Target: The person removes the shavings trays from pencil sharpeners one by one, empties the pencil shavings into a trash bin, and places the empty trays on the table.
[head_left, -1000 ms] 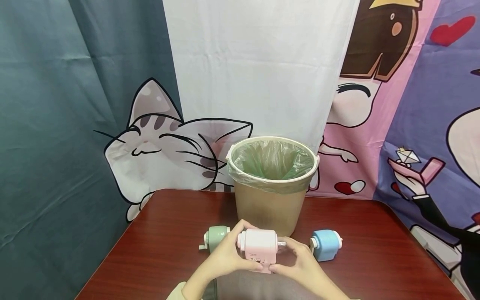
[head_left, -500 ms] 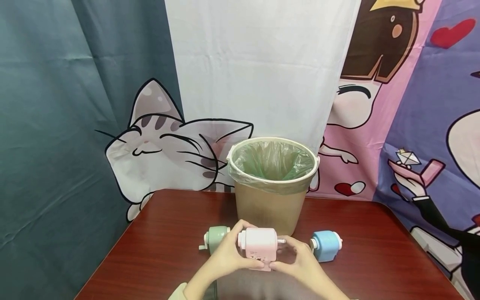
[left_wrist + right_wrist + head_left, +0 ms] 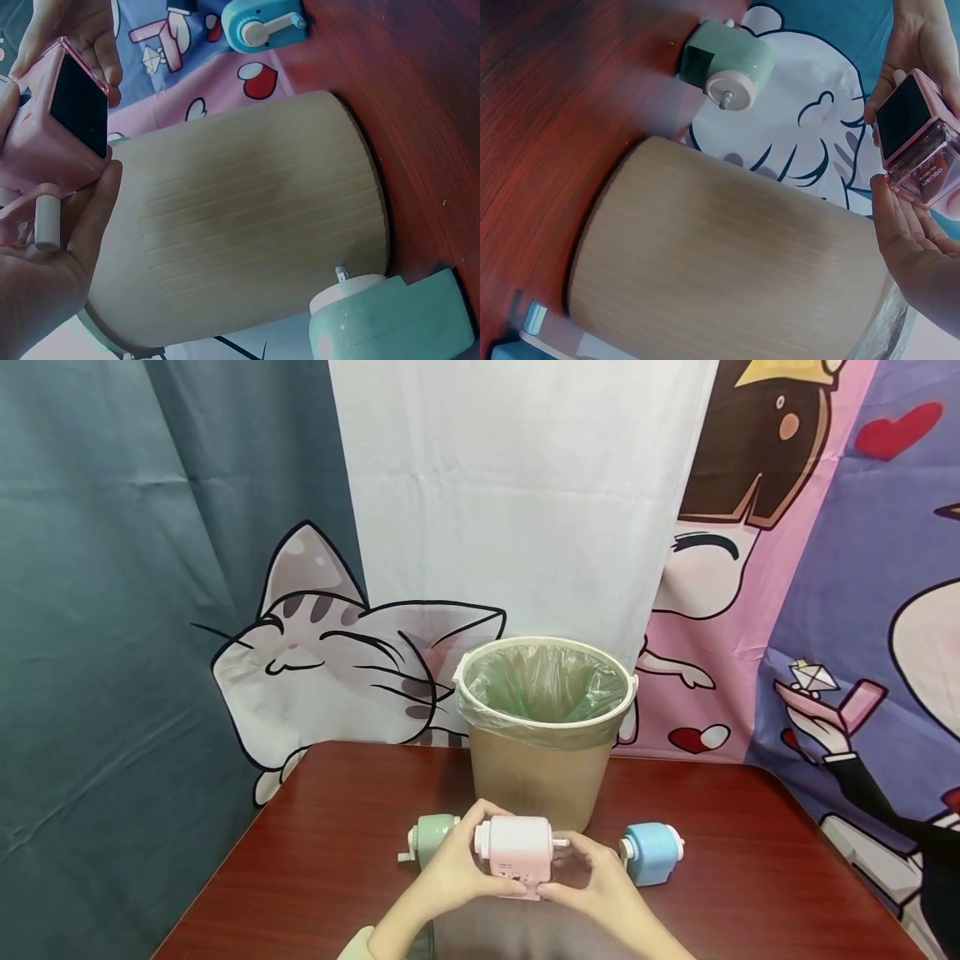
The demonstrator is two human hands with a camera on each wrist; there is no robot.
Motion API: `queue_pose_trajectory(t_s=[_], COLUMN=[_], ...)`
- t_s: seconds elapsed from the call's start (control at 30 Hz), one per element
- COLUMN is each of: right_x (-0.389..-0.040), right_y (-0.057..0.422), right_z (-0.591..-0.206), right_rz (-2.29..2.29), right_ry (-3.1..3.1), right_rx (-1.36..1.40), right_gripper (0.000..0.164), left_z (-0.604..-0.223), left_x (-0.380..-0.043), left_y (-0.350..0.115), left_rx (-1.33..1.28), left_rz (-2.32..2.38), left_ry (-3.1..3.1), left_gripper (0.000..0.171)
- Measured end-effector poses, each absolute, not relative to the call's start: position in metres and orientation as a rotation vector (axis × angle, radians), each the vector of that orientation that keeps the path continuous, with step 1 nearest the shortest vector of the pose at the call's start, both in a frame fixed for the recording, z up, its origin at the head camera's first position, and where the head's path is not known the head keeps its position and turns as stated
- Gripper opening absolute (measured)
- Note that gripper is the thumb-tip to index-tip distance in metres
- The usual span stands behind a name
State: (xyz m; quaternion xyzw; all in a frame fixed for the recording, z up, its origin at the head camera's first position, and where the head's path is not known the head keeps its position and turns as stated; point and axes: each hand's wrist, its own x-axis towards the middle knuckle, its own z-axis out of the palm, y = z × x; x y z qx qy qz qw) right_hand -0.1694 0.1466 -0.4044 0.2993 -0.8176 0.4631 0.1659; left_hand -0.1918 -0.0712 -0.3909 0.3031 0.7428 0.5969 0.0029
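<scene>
A pink hand-crank pencil sharpener (image 3: 521, 850) is held up above the near part of the table, in front of the bin. My left hand (image 3: 456, 867) grips its left side, thumb low on the front. On the right, my right hand (image 3: 600, 881) holds its lower edge between thumb and fingers, beside a short metal rod. The left wrist view shows the dark base and the crank's white knob (image 3: 47, 223) near my left palm. A clear, lettered drawer (image 3: 928, 169) faces the right wrist camera. The fingers behind the sharpener are partly hidden.
A green pencil sharpener (image 3: 433, 835) stands left of the hands, partly covered by the left one. To the right stands a blue pencil sharpener (image 3: 651, 853). A beige bin (image 3: 536, 777) with a green liner stands behind, before a printed curtain (image 3: 525, 510).
Both hands keep hold of the pink pencil sharpener, which has risen very slightly. The other sharpeners and the bin stay in place.
</scene>
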Motion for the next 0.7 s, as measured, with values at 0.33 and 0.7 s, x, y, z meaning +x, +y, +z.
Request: queue_pose_trajectory(t_s=[0.33,0.7], right_x=[-0.1701,-0.1695], right_y=[0.1475,0.1470], right_z=[-0.4067,-0.4082], right_rz=[1.349,1.374], right_ry=[-2.337,-2.321], right_rx=[0.878,0.894], right_gripper=[0.044,0.043], left_z=[-0.3913,-0.3938], left_x=[-0.1943,-0.1911], left_y=[-0.0739,-0.0740], left_rx=[1.032,0.961], left_rz=[1.836,1.828], left_ry=[2.347,2.398], left_gripper=[0.063,0.064])
